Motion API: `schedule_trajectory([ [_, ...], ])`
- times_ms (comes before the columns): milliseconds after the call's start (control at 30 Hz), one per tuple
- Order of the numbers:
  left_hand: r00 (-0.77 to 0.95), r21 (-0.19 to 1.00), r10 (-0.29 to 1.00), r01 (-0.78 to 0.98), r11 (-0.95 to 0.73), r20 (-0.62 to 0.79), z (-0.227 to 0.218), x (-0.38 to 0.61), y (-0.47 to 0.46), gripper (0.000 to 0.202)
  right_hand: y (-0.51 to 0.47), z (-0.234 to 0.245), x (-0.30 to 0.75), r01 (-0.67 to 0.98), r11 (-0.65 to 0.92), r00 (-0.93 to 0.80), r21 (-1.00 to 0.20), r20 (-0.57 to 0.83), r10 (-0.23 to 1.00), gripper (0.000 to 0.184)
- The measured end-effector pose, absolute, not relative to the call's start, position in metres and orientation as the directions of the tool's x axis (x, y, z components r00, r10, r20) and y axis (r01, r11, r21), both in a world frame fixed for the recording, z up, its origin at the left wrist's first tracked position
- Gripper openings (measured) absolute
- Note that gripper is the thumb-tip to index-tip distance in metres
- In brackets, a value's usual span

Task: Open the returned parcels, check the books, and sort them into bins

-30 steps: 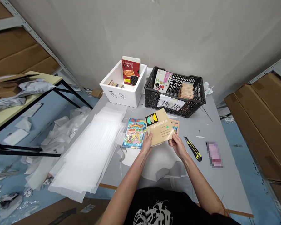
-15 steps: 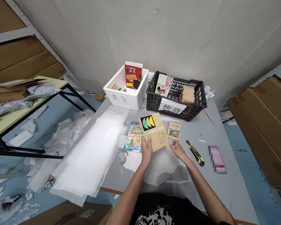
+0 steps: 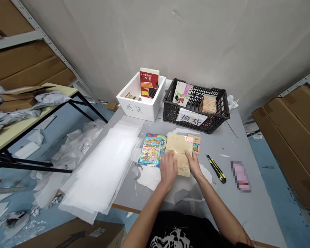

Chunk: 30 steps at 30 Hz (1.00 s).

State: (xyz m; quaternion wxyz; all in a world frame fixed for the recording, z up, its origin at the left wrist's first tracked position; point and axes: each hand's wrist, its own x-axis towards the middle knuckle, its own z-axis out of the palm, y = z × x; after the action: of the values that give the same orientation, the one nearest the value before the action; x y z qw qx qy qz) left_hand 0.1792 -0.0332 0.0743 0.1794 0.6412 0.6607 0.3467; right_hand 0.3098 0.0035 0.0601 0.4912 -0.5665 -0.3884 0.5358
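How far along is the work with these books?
Done: books already sit in the white foam box and black plastic crate. In hand: a tan paperback, held by the right hand, with the left hand blurred at its edge. Left: a colourful children's book and small paperback lie out.

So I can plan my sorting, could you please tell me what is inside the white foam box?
The white foam box holds an upright red book and a few small booklets beside it; its front wall hides anything lower down.
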Motion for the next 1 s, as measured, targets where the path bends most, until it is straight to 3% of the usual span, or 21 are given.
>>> schedule_trajectory([
  [67,-0.273,0.807,0.960,0.580,0.110,0.066,0.074,0.158,-0.020,0.044,0.001,0.064,0.315,-0.169,-0.253,0.064,-0.953,-0.267,0.962,0.053],
  [100,-0.270,0.867,0.962,0.467,0.172,-0.046,0.073,0.150,-0.015,0.046,0.000,0.068,0.315,-0.202,-0.276,0.033,-0.940,-0.288,0.957,0.054],
  [200,-0.058,0.958,0.965,0.118,0.262,-0.257,0.072,0.138,-0.011,0.047,-0.005,0.079,0.309,-0.285,-0.328,-0.032,-0.901,-0.333,0.942,0.060],
  [300,-0.032,0.962,0.962,-0.054,0.268,-0.270,0.070,0.139,-0.022,0.052,-0.010,0.084,0.302,-0.322,-0.364,-0.050,-0.874,-0.368,0.929,0.064],
  [467,-0.066,0.958,0.961,-0.122,0.258,-0.268,0.064,0.137,-0.040,0.056,-0.014,0.076,0.295,-0.288,-0.444,-0.124,-0.848,-0.427,0.896,0.062],
  [567,-0.170,0.969,0.954,-0.013,0.248,-0.246,0.066,0.120,-0.042,0.050,-0.009,0.066,0.282,-0.167,-0.442,-0.118,-0.882,-0.427,0.897,0.060],
  [633,-0.245,0.943,0.944,0.195,0.271,-0.220,0.074,0.105,-0.040,0.043,-0.005,0.060,0.265,-0.011,-0.390,-0.034,-0.921,-0.390,0.920,0.066],
  [733,-0.319,0.713,0.931,0.611,0.344,-0.176,0.094,0.087,-0.035,0.036,0.000,0.058,0.227,0.162,-0.277,0.033,-0.947,-0.276,0.961,0.073],
  [800,-0.278,0.533,0.951,0.789,0.307,-0.135,0.104,0.083,-0.030,0.035,0.003,0.062,0.198,0.097,-0.259,-0.059,-0.961,-0.266,0.962,0.069],
  [867,-0.183,0.442,0.977,0.871,0.213,-0.110,0.108,0.084,-0.025,0.039,0.007,0.064,0.173,-0.045,-0.298,-0.137,-0.953,-0.290,0.947,0.063],
  [1000,0.004,0.446,0.989,0.893,0.062,-0.145,0.093,0.081,-0.014,0.050,0.025,0.046,0.152,-0.220,-0.389,-0.018,-0.895,-0.395,0.919,0.057],
])
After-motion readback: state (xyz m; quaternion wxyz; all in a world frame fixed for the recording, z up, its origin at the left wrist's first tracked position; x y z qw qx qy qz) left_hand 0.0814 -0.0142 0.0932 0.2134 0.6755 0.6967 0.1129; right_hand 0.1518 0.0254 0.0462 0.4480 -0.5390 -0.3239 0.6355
